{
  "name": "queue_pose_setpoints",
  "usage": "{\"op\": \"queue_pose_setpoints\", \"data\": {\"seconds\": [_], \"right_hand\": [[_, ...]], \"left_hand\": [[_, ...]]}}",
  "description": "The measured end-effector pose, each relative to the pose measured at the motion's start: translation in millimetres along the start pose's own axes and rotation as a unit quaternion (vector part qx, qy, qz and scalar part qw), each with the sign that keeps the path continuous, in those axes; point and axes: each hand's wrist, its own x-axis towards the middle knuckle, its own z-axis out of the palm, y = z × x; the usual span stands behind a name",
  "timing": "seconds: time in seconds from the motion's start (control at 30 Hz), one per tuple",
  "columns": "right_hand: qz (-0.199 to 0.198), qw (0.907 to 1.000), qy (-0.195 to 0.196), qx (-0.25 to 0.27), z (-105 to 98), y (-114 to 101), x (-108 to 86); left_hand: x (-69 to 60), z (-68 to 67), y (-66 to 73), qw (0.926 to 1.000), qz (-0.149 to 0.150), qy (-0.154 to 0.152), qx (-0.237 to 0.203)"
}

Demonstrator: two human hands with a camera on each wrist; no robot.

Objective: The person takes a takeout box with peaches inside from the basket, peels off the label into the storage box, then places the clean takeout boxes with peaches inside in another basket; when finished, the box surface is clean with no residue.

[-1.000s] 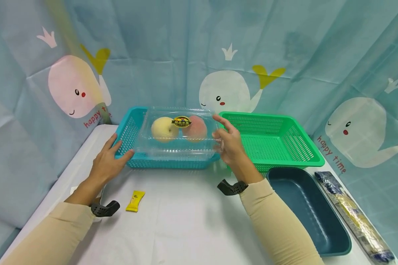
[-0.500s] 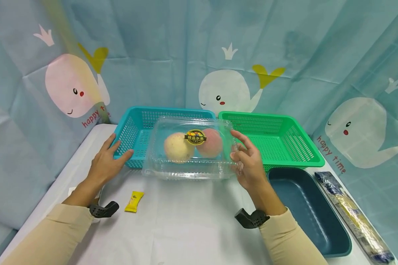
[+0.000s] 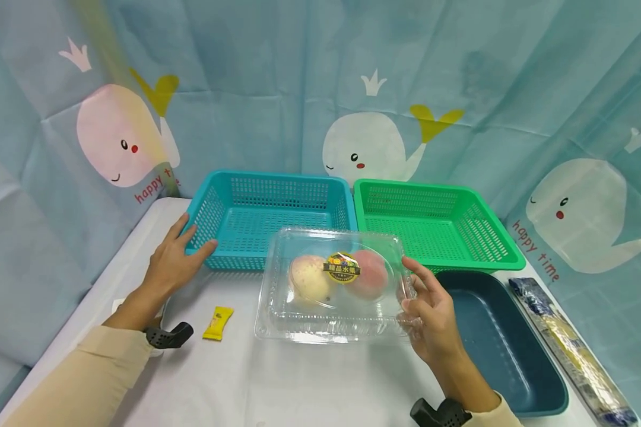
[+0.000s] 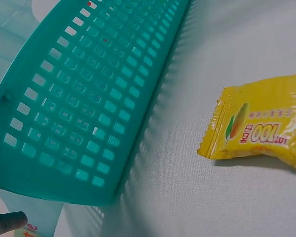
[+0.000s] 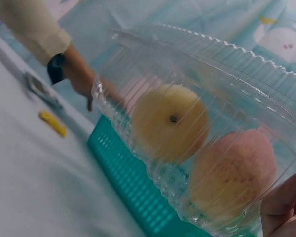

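Observation:
My right hand [image 3: 432, 314] grips the right end of a clear plastic fruit box [image 3: 333, 323], holding it above the table at the front of the blue basket. Inside the box are a pale yellow round fruit [image 3: 310, 281] and a pinkish peach [image 3: 368, 276], both also visible in the right wrist view. A black and gold label [image 3: 342, 268] is stuck on the lid. At the front left corner of the blue basket [image 3: 235, 261], my left hand [image 3: 171, 261] rests with its fingers extended and the thumb spread.
A green basket [image 3: 499, 255] adjoins the blue one. Nearer stand a dark blue basin [image 3: 491, 332] and a long shiny package [image 3: 574, 353] along the right edge. A yellow wrapped candy [image 4: 259, 123] lies near my left forearm, which partly hides a pale object [image 3: 119, 304].
My right hand has moved the fruit box toward me and to the right, from over the blue basket to in front of it. The left hand has stayed at the basket's corner.

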Motion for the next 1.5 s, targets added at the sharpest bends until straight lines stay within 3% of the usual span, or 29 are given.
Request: {"op": "queue_pose_setpoints", "data": {"seconds": [0.27, 0.6, 1.03, 1.13, 1.27, 1.37, 1.5], "right_hand": [[-0.012, 0.9998, -0.013, -0.009, -22.0, 16.4, -23.2], [-0.021, 0.9987, -0.046, -0.011, -37.2, 45.1, -38.4], [-0.003, 0.9991, -0.024, -0.035, -46.4, 66.9, -44.7], [-0.002, 0.9989, -0.025, -0.04, -47.7, 67.2, -47.2], [0.004, 0.9979, -0.032, -0.055, -49.3, 64.6, -48.9], [0.005, 0.997, -0.038, -0.067, -50.8, 63.6, -48.5], [-0.005, 0.9957, -0.045, -0.082, -51.6, 65.0, -48.2]], "left_hand": [[3.3, -1.3, 1.0, 1.0, -0.001, -0.004, 0.0], [3.2, -2.0, -0.9, 1.0, -0.007, -0.004, -0.004], [1.1, -10.4, 5.0, 0.9998, -0.001, -0.005, 0.017], [0.0, -22.1, 14.9, 0.9996, 0.009, 0.018, 0.019], [-10.8, -42.1, 42.4, 0.9964, 0.038, 0.076, -0.003], [-25.0, -49.8, 66.8, 0.9884, 0.097, 0.114, -0.028], [-44.6, -49.9, 93.7, 0.9738, 0.176, 0.137, -0.045]]}}
